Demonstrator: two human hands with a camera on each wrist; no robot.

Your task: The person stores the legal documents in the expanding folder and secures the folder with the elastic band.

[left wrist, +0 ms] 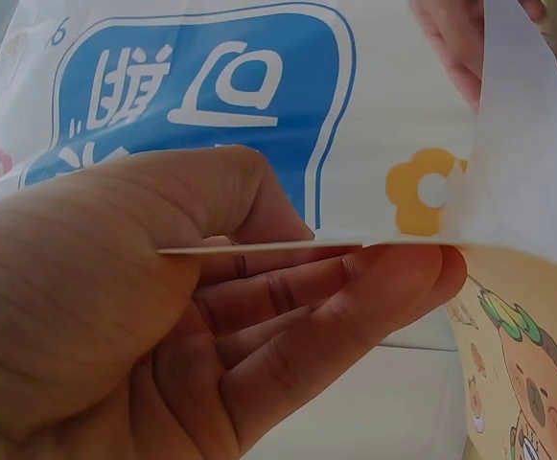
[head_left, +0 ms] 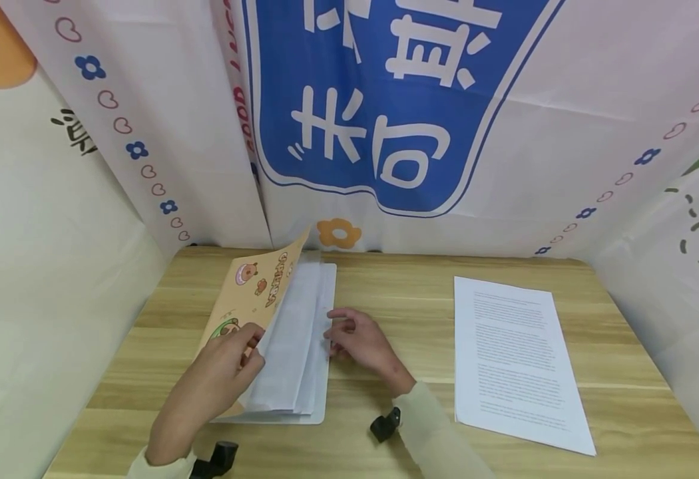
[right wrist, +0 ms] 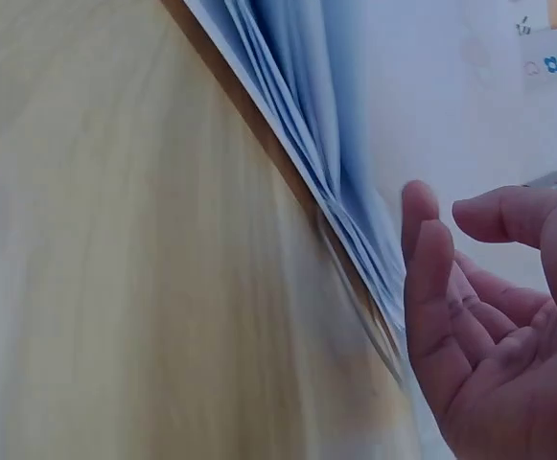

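On the left of the table lies a folder with a tan cartoon cover and white, translucent inner pages. My left hand pinches the cover's free edge and holds it partly lifted. In the left wrist view the thin cover edge runs between the thumb and fingers of that left hand. Beside the folder's right edge is my right hand, its fingers loosely bent. The right wrist view shows that right hand with a gap between thumb and fingers, holding nothing, near the layered page edges.
A stack of printed paper sheets lies on the right part of the wooden table. Printed cloth hangs behind the table and along its sides. Each wrist carries a small black camera, like the one on the right.
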